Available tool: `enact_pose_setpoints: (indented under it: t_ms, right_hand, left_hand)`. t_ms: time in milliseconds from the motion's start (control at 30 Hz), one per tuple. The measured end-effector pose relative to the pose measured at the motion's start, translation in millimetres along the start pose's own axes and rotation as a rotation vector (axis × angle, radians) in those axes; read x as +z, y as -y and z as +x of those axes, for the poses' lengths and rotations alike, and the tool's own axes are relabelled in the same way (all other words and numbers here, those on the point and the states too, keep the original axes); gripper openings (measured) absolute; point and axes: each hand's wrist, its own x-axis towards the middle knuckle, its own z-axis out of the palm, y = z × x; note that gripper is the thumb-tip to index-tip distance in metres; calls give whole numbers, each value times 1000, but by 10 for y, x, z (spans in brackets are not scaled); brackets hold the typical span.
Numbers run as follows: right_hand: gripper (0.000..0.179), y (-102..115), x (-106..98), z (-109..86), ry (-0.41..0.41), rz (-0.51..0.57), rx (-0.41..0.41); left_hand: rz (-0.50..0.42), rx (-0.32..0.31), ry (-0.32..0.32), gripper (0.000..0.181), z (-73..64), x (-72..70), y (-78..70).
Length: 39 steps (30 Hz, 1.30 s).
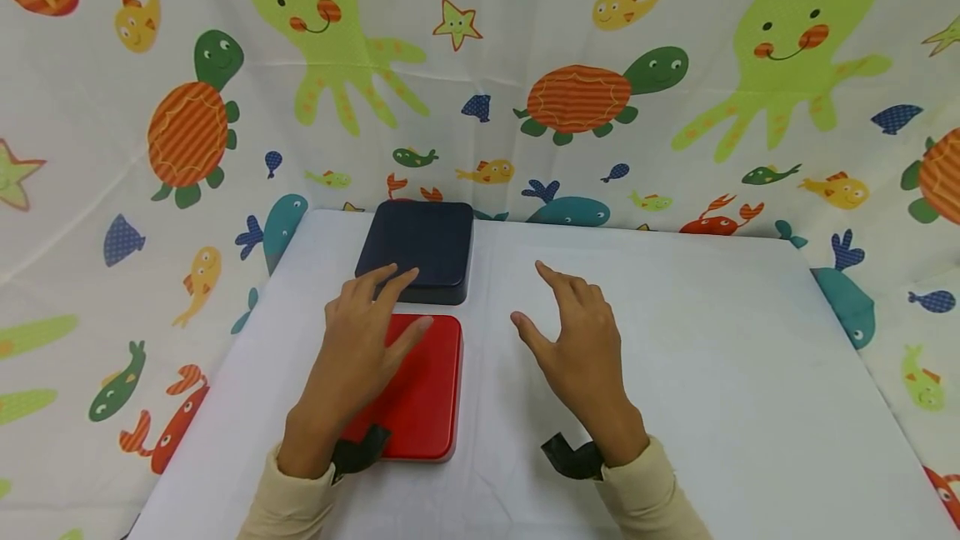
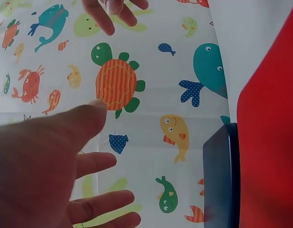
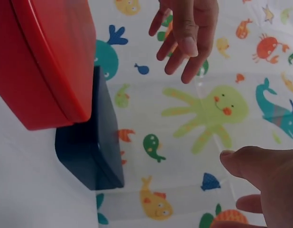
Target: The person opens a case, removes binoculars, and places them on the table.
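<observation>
A left hand point(image 1: 352, 357) is being held above a red box point(image 1: 427, 407), and a right hand point(image 1: 581, 352) is being held over the white table point(image 1: 720, 373) to the box's right, the fingers of both being spread apart and loosely extended. Just beyond the red box, a dark blue box point(image 1: 423, 236) is being backed by a sea-creature curtain point(image 1: 465, 73). In the head view, the red box's left side is being covered by the left hand and forearm; black wrist straps point(image 1: 573, 458) are being shown there alone. From the right wrist, a seam along the red box's side is being revealed, while from the left wrist the box is being cropped by the picture's edge.
</observation>
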Motion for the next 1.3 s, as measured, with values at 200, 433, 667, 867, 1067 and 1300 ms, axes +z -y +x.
enact_pose_setpoints:
  t_ms: [200,433,667,867,1067,1300]
  right_hand:
    - [71,28,81,-36,22,41,33]
    - [71,76,176,-100,60,100,49]
    - [72,106,275,-143,80,133,51]
    - [73,128,352,-170,114,174,73]
    - [74,160,437,-205,144,214,91]
    - [77,194,560,-261,208,282,116]
  left_hand:
    - [-20,-50,4,75,-63,13,100]
    - [-55,-103,9,77,-190,26,227]
    - [-107,-139,17,78,-288,30,342]
    - [-117,-166,4,82,-350,53,452]
    - [-122,-196,25,83,-403,59,568]
    - [-144,-231,58,83,-476,24,728]
